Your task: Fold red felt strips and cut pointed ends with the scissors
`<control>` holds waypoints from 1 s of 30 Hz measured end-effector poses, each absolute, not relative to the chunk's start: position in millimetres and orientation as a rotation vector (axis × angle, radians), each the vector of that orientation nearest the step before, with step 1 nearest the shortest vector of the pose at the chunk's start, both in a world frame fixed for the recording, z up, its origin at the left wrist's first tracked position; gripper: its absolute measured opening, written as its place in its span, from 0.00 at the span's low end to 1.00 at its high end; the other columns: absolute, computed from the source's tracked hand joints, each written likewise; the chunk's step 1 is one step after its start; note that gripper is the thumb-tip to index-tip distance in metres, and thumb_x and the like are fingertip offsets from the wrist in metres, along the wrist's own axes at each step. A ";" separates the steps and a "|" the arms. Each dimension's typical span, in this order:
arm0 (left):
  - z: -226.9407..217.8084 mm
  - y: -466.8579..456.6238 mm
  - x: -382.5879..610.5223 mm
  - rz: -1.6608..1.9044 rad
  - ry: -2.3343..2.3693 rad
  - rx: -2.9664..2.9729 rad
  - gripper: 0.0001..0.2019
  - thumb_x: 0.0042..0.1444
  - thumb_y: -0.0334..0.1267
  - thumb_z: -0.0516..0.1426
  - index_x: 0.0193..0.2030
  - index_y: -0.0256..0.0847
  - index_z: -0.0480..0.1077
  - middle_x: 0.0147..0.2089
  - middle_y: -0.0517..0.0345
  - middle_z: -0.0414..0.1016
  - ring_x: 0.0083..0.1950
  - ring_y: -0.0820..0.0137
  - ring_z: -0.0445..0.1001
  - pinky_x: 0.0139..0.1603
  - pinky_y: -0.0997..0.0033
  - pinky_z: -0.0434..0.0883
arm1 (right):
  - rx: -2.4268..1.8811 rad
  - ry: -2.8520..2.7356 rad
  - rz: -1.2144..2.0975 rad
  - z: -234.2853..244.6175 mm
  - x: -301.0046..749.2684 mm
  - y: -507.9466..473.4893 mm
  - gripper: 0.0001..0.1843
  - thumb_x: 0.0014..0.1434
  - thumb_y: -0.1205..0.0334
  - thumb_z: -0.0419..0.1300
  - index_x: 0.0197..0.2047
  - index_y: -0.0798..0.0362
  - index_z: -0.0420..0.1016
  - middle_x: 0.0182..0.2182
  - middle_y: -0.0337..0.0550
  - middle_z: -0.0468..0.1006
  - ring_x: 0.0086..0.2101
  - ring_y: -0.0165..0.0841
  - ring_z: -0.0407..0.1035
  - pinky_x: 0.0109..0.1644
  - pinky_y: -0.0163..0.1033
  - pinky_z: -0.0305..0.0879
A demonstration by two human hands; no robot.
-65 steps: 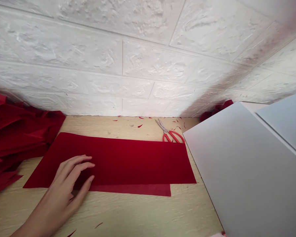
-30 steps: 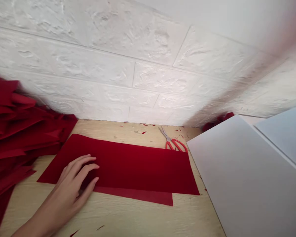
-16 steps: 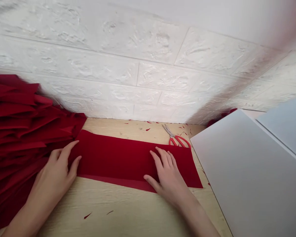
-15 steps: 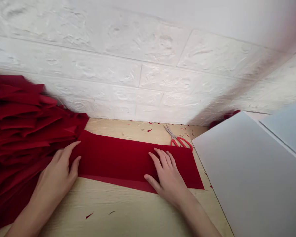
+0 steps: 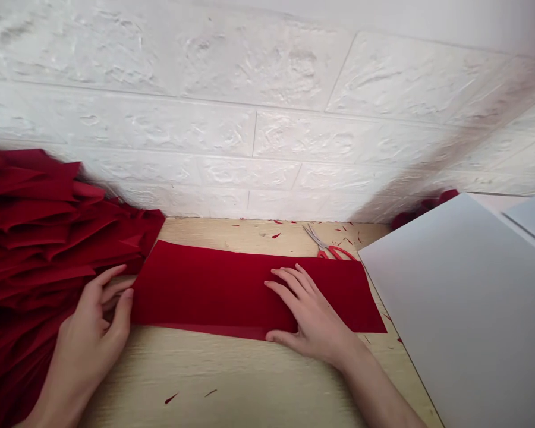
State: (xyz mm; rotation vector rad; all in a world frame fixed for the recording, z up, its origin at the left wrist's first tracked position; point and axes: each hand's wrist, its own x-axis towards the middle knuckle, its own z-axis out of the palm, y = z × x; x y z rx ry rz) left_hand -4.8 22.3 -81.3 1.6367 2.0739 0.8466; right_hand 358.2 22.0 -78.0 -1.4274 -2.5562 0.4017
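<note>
A dark red strip of cloth point(image 5: 205, 285) lies flat on the pale wooden tabletop, a lighter layer showing along its near edge. At its left end, my left hand point(image 5: 93, 321) has its thumb and middle finger closed at the cloth's edge, the index finger stretched out above. My right hand point(image 5: 310, 315) rests open on the right half of the strip, fingers spread, the thumb at the near edge. Beyond the strip's far edge lie red-handled scissors point(image 5: 323, 244), blades pointing up and left, their handles partly hidden behind the cloth.
A large heap of gathered red cloth point(image 5: 40, 249) fills the left side. To the right stands a white panel or box point(image 5: 450, 297), with a red bundle point(image 5: 423, 208) behind it. A white brick-patterned wall point(image 5: 249, 131) bounds the back. Small red scraps point(image 5: 171, 398) dot the tabletop.
My left hand has drawn back from lying on the strip to its left edge, its fingers closing there. The strip's left end is more exposed. My right hand stays on the cloth.
</note>
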 end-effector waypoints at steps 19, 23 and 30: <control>-104.9 -19.6 132.9 0.459 0.785 3.097 0.42 0.62 0.68 0.45 0.69 0.35 0.61 0.69 0.38 0.67 0.70 0.48 0.63 0.72 0.46 0.45 | -1.212 -2.433 -0.032 -74.4 359.0 21.3 0.10 0.70 0.68 0.55 0.40 0.55 0.79 0.35 0.44 0.83 0.33 0.32 0.74 0.40 0.39 0.73; -113.6 -25.7 136.3 0.487 0.821 3.116 0.37 0.64 0.62 0.50 0.68 0.34 0.63 0.65 0.40 0.71 0.69 0.49 0.64 0.72 0.46 0.45 | -1.231 -2.531 0.160 -68.3 356.4 21.4 0.11 0.68 0.62 0.59 0.50 0.52 0.79 0.45 0.48 0.82 0.45 0.38 0.75 0.50 0.44 0.74; -114.2 -32.8 143.9 0.643 0.847 3.143 0.19 0.69 0.41 0.49 0.60 0.37 0.71 0.61 0.55 0.77 0.64 0.60 0.69 0.68 0.55 0.56 | -1.220 -2.529 0.224 -79.2 369.4 29.7 0.13 0.69 0.62 0.57 0.51 0.48 0.81 0.48 0.48 0.82 0.48 0.39 0.75 0.52 0.47 0.75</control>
